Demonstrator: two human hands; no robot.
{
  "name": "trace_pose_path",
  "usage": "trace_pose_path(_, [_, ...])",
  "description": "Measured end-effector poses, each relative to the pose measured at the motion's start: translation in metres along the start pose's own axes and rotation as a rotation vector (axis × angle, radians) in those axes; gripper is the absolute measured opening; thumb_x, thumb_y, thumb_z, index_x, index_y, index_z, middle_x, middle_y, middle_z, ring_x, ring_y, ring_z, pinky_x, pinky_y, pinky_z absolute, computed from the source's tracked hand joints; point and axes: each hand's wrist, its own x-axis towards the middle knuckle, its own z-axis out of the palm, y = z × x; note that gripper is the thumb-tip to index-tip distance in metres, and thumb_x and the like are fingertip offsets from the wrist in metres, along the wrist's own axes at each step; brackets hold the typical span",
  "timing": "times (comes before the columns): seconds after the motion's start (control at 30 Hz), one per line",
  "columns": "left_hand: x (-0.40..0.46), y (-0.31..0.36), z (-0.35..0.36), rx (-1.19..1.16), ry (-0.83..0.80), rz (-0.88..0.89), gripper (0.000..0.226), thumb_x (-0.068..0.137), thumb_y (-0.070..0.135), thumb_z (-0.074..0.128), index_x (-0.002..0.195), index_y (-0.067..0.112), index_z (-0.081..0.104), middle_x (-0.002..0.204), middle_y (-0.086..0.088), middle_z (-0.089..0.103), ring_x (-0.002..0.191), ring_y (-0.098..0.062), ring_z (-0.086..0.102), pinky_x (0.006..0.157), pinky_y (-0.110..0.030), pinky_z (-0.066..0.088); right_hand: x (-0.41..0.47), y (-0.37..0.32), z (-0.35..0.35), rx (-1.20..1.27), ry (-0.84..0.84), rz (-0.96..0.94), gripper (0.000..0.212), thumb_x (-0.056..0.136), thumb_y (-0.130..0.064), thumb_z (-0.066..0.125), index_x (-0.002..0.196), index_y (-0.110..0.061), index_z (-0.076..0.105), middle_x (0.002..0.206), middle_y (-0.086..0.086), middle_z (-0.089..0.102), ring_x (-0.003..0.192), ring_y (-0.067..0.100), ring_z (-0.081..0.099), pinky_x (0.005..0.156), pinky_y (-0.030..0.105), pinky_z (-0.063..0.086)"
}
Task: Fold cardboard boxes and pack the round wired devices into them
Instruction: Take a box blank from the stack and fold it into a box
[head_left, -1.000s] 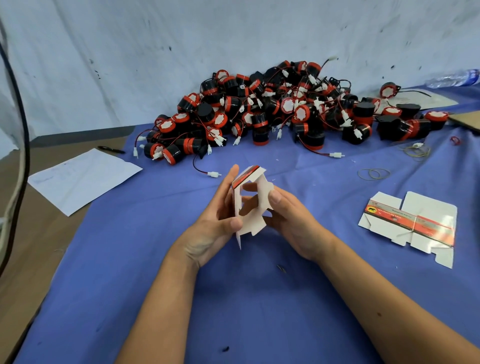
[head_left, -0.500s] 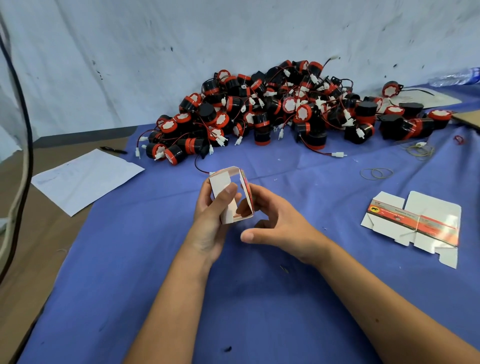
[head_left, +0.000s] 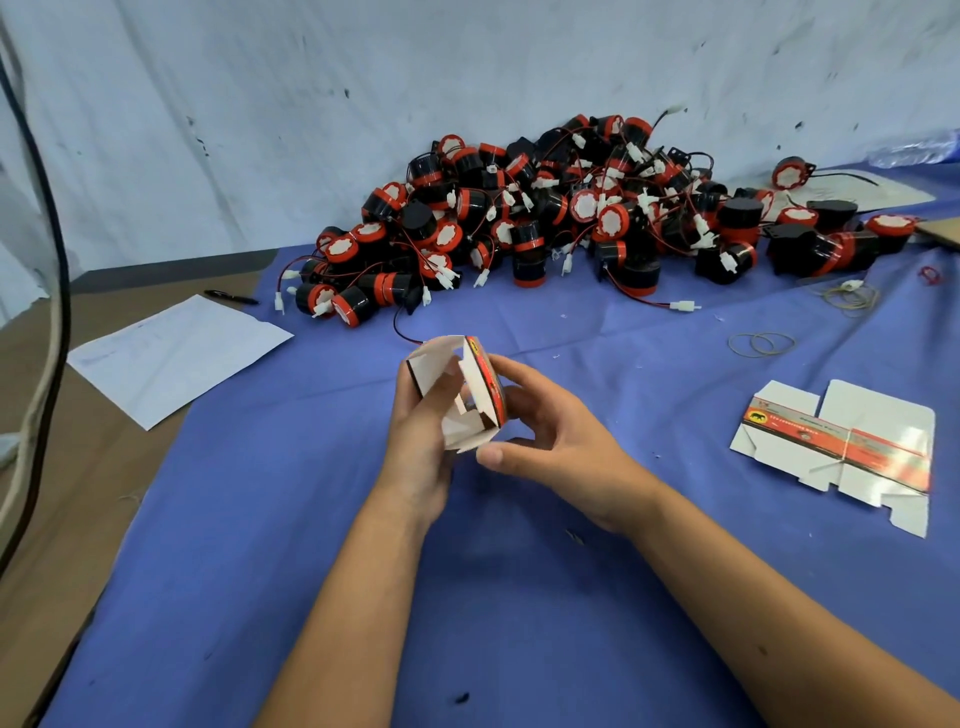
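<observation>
Above the blue cloth (head_left: 311, 519), the left hand (head_left: 421, 441) and right hand (head_left: 556, 441) are gripping a half-folded, empty cardboard box (head_left: 462, 395), white with a red band. Flat box blanks (head_left: 841, 441) are lying right; round black-and-red wired devices (head_left: 561, 218) are heaping behind.

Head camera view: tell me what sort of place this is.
Probably a small packing workbench: a heap of round wired devices, flat box blanks and loose rubber bands on a blue cloth.
</observation>
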Motion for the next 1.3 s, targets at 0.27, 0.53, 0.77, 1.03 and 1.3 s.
trace_pose_path(0.27, [-0.010, 0.011, 0.011, -0.105, -0.201, -0.023, 0.109, 0.071, 0.072, 0.078, 0.152, 0.009, 0.042, 0.137, -0.019, 0.058, 0.114, -0.031, 0.064, 0.088, -0.045, 0.056, 0.002, 0.004, -0.004, 0.027, 0.238, -0.035, 0.045, 0.081, -0.033, 0.081, 0.123, -0.035, 0.066, 0.105, -0.001, 0.077, 0.093, 0.015, 0.071, 0.074, 0.025, 0.055])
trace_pose_path(0.53, [-0.015, 0.013, 0.019, -0.169, -0.103, -0.101, 0.074, 0.092, 0.048, 0.054, 0.150, 0.003, 0.044, 0.130, -0.018, 0.063, 0.117, -0.035, 0.062, 0.103, -0.053, 0.049, 0.002, 0.016, 0.001, -0.383, 0.307, -0.137, 0.049, 0.090, -0.026, 0.075, 0.134, -0.031, 0.053, 0.110, -0.011, 0.070, 0.103, 0.018, 0.066, 0.077, 0.032, 0.056])
trace_pose_path(0.77, [-0.015, 0.013, 0.018, -0.254, -0.129, -0.151, 0.075, 0.088, 0.042, 0.055, 0.153, 0.006, 0.044, 0.137, -0.020, 0.058, 0.118, -0.038, 0.056, 0.100, -0.059, 0.044, 0.000, 0.008, -0.002, -0.301, 0.182, -0.100, 0.070, 0.081, -0.028, 0.086, 0.139, -0.036, 0.049, 0.125, -0.012, 0.067, 0.120, 0.015, 0.062, 0.091, 0.038, 0.059])
trace_pose_path(1.03, [-0.011, 0.004, 0.022, -0.220, -0.149, -0.090, 0.052, 0.083, 0.032, 0.057, 0.132, 0.016, 0.056, 0.112, -0.009, 0.071, 0.100, -0.030, 0.068, 0.086, -0.046, 0.056, 0.000, 0.009, -0.003, -0.146, 0.235, -0.040, 0.053, 0.075, -0.018, 0.090, 0.119, -0.030, 0.064, 0.112, 0.000, 0.075, 0.108, 0.021, 0.071, 0.092, 0.054, 0.058])
trace_pose_path(1.3, [-0.009, 0.000, 0.018, -0.104, -0.098, -0.034, 0.047, 0.085, 0.034, 0.054, 0.130, 0.023, 0.057, 0.111, -0.003, 0.072, 0.092, -0.022, 0.071, 0.078, -0.043, 0.052, 0.002, 0.012, -0.007, -0.132, 0.146, -0.035, 0.046, 0.091, -0.019, 0.072, 0.134, -0.026, 0.058, 0.121, -0.003, 0.069, 0.109, 0.018, 0.064, 0.082, 0.032, 0.053])
